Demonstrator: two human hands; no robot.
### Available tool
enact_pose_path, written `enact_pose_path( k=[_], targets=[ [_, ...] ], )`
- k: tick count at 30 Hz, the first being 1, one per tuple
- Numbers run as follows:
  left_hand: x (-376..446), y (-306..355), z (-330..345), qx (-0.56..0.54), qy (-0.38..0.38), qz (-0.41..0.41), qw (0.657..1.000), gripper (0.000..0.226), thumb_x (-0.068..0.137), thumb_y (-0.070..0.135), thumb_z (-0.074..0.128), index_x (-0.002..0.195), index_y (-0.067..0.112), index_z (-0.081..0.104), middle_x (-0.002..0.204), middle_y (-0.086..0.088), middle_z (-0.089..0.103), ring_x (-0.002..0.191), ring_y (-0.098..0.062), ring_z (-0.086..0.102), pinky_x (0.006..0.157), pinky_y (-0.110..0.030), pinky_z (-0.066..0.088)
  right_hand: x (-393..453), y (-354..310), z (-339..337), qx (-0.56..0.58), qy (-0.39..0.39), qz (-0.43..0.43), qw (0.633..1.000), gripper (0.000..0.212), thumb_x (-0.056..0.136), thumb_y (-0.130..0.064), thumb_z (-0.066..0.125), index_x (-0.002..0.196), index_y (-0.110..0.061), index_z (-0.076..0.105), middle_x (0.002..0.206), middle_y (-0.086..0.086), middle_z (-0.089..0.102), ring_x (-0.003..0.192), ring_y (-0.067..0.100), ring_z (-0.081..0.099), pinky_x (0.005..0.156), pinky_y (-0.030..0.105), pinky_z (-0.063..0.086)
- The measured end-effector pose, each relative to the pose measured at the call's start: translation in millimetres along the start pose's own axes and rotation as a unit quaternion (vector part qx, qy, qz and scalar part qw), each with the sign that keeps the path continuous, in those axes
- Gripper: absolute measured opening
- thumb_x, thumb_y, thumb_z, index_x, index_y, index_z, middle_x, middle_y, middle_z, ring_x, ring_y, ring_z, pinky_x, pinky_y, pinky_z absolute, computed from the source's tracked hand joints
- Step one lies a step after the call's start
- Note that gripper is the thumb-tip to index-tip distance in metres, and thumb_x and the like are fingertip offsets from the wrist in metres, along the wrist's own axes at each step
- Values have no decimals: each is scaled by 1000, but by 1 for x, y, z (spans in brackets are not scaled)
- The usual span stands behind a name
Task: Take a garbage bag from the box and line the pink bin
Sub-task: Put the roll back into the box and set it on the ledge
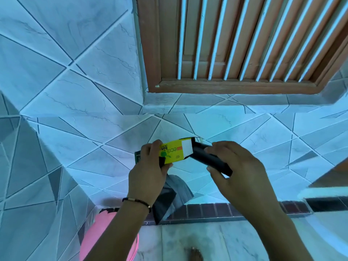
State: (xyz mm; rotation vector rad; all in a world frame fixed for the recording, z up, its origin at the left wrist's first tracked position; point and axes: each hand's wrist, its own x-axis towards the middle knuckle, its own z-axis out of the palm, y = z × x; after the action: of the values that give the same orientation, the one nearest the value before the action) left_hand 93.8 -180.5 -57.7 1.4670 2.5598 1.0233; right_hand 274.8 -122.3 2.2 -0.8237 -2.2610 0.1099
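Observation:
My left hand grips a yellow garbage bag box with an open right end. A black roll of garbage bags sticks halfway out of that end, and my right hand holds it. A loose dark grey bag hangs down below my left hand; what holds it is hidden. The pink bin stands on the floor at the lower left, partly hidden by my left forearm.
A tiled wall fills the view ahead, with a brown wooden louvred window at the top right. A dark brick skirting strip runs along the floor. A bare foot shows at the bottom. A ledge juts in at the right.

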Motion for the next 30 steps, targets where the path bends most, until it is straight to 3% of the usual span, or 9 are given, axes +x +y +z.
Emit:
enact_pose_path(
  k=[4, 7, 11, 14, 20, 25, 27, 30],
  targets=[
    [-10, 0, 4, -15, -36, -31, 999, 60, 80, 38, 65, 131, 26, 35, 126, -2, 45, 105, -32, 57, 75, -41, 50, -3, -1, -15, 162, -10, 72, 984, 34, 66, -13, 73, 98, -23, 68, 97, -14, 67, 90, 3, 61, 75, 8, 46],
    [-13, 7, 7, -10, -50, -24, 998, 61, 80, 36, 66, 132, 28, 34, 130, 0, 44, 108, -30, 56, 80, -42, 50, -1, 2, -25, 257, -47, 122, 958, 38, 67, -6, 79, 94, -32, 68, 97, -23, 65, 89, -5, 60, 71, 2, 42],
    [-12, 18, 11, -5, -48, -22, 999, 61, 80, 35, 65, 132, 32, 34, 131, 3, 42, 107, -27, 58, 81, -38, 51, 7, 8, -34, 262, -84, 133, 952, 39, 68, -8, 78, 92, -37, 67, 98, -29, 63, 89, -6, 59, 70, 2, 42],
    [-9, 23, 15, -33, -23, -21, 999, 61, 79, 36, 66, 132, 32, 37, 128, 2, 45, 105, -27, 58, 77, -37, 50, 9, 17, -35, 232, -71, 130, 961, 37, 69, -10, 76, 95, -34, 67, 90, -24, 66, 89, -5, 58, 71, 3, 42],
    [-7, 35, 27, -69, -28, -19, 997, 62, 76, 39, 69, 129, 30, 39, 119, 0, 51, 105, -26, 56, 75, -30, 45, 10, 40, -35, 177, -27, 131, 975, 35, 72, -9, 74, 101, -28, 65, 95, -16, 64, 90, -1, 55, 71, 3, 42],
    [-3, 37, 31, -95, -34, -25, 995, 63, 73, 39, 72, 127, 32, 42, 118, 1, 56, 107, -24, 56, 82, -36, 51, 14, 45, -36, 201, -34, 115, 972, 36, 71, -8, 75, 99, -27, 66, 93, -22, 62, 90, -4, 55, 72, 3, 42],
    [-1, 39, 30, -94, -38, -19, 995, 64, 72, 39, 73, 128, 32, 42, 120, 2, 57, 107, -23, 56, 83, -35, 51, 15, 42, -33, 202, -70, 86, 973, 35, 71, -12, 75, 99, -29, 66, 95, -19, 64, 90, 0, 57, 74, 8, 45],
    [1, 42, 30, -80, -51, 1, 995, 65, 73, 37, 73, 130, 33, 42, 125, 5, 54, 109, -20, 56, 84, -31, 48, 18, 39, -28, 156, -132, 43, 978, 35, 73, -18, 72, 105, -30, 62, 105, -11, 62, 92, 9, 59, 81, 26, 50]
  ],
)
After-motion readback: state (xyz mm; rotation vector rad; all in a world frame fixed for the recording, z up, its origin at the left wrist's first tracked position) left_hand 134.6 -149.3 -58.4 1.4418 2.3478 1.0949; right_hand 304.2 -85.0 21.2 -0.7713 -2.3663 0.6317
